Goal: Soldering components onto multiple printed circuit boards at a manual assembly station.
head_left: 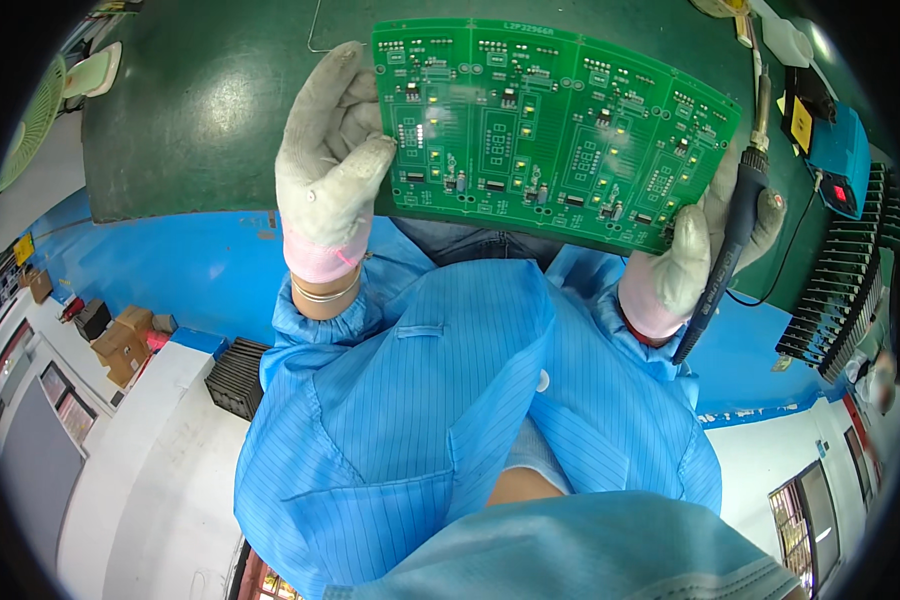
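I hold a large green circuit board panel up in front of me with both hands, above a dark green mat. My left hand, in a white glove, grips the panel's left edge with the thumb on its face. My right hand, also gloved, pinches the lower right corner. The same hand keeps a dark blue soldering iron against the palm, its tip pointing up past the panel's right edge. The panel carries several repeated sections with small mounted parts.
A blue soldering station stands at the right, its cable running to the iron. A black slotted rack sits below it. Another black rack lies at lower left by my blue coat. Cardboard boxes stand on the floor at left.
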### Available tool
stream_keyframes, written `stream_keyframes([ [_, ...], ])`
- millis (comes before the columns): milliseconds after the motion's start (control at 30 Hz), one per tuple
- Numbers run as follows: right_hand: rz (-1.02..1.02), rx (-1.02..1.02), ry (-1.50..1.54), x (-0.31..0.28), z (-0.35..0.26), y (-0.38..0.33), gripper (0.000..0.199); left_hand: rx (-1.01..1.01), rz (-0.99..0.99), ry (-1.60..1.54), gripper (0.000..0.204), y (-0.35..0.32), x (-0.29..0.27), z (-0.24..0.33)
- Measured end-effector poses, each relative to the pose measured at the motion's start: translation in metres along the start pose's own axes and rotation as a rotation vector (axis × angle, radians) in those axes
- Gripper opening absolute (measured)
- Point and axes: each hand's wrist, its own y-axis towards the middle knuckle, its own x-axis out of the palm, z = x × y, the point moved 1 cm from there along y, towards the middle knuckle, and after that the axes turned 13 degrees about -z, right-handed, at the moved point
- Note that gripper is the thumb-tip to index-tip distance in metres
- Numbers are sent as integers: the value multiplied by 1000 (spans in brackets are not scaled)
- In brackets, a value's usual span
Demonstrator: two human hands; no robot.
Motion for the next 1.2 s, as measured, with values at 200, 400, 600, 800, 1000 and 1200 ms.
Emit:
stream_keyframes([
  [200, 35, 44, 108, 6, -2, -4, 65, -8, 8, 6, 71, -2, -4, -3],
  [400, 20, -8, 147, 4, 0, -1, 66, 4, 19, -10, 68, -3, -6, -6],
  [600, -23, -35, 91, -2, 6, -2, 66, 9, -5, 0, 66, -3, -9, -9],
  [800, -31, -22, 126, 1, 3, -3, 65, -84, 7, 95, 70, -5, -8, -8],
  [1000, -132, -78, 142, -5, 4, 0, 67, -37, -11, 22, 66, -2, -10, -9],
  [1200, -118, -77, 174, -4, 9, 0, 65, -70, 59, 90, 71, -5, -4, -5],
])
